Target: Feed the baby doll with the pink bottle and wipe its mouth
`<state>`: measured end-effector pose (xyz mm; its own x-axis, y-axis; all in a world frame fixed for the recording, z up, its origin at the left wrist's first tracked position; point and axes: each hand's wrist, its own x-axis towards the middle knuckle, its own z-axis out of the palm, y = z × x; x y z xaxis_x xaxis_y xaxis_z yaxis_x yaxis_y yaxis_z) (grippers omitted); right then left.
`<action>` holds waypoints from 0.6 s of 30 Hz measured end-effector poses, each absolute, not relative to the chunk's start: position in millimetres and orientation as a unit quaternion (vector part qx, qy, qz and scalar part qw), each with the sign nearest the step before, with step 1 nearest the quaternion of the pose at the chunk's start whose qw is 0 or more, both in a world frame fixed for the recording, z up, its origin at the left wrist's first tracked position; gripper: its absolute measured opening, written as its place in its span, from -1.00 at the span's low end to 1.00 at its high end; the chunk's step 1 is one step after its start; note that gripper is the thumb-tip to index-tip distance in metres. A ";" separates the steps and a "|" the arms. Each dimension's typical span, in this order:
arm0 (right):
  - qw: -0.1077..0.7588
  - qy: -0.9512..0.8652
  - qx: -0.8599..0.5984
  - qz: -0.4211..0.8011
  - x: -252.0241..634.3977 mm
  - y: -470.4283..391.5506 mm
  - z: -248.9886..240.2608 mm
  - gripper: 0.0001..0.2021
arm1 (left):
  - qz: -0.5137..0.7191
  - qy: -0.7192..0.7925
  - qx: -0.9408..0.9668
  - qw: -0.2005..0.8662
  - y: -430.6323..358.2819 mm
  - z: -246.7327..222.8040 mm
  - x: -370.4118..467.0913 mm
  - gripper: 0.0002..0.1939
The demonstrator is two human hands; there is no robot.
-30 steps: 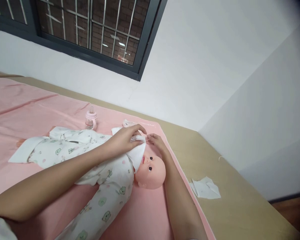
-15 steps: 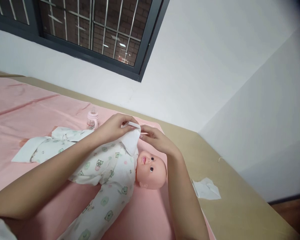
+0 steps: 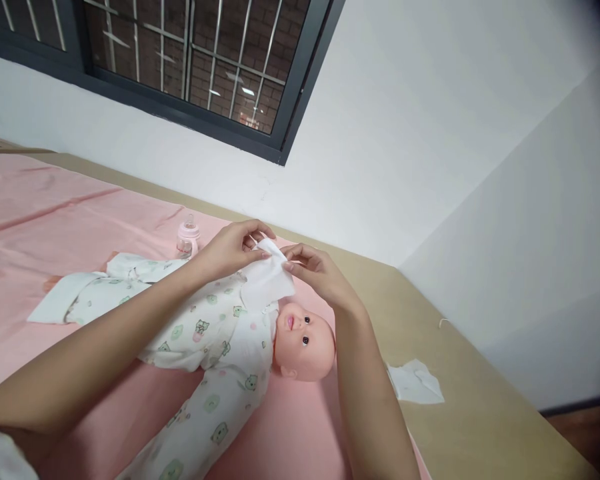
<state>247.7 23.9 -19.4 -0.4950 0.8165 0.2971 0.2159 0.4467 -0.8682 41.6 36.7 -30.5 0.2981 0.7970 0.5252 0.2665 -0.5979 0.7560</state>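
A white wipe or tissue hangs between my two hands, above the chest and shoulder of a baby doll. My left hand is closed on its upper left edge, thumb on top. At the upper right corner, my right hand pinches the same sheet between thumb and fingers. The doll lies on its back with its head to the right, wearing white pyjamas with green bear prints. My left forearm crosses over its body and hides part of it; the sheet covers its far shoulder.
A pink baby bottle with a handle stands behind the doll. Another crumpled white sheet lies on the wooden surface at right. Under the doll spreads a pink cloth. Behind are a white wall and a barred window.
The folded sheet has opened out and hangs wider, its lower corner now further right. My left fingers have lifted and spread a little; my right hand has shifted slightly.
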 end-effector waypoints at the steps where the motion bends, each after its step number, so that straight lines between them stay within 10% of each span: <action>1: 0.375 -0.760 -0.338 0.409 247.6 23.8 -19.2 -0.81 | 0.479 0.352 0.753 0.283 37.6 -30.6 40.9 -0.69; 18: 0.488 -0.591 -0.533 0.358 298.0 91.5 -64.9 -0.59 | 0.407 0.611 0.673 0.093 117.0 -68.3 -96.2 -0.56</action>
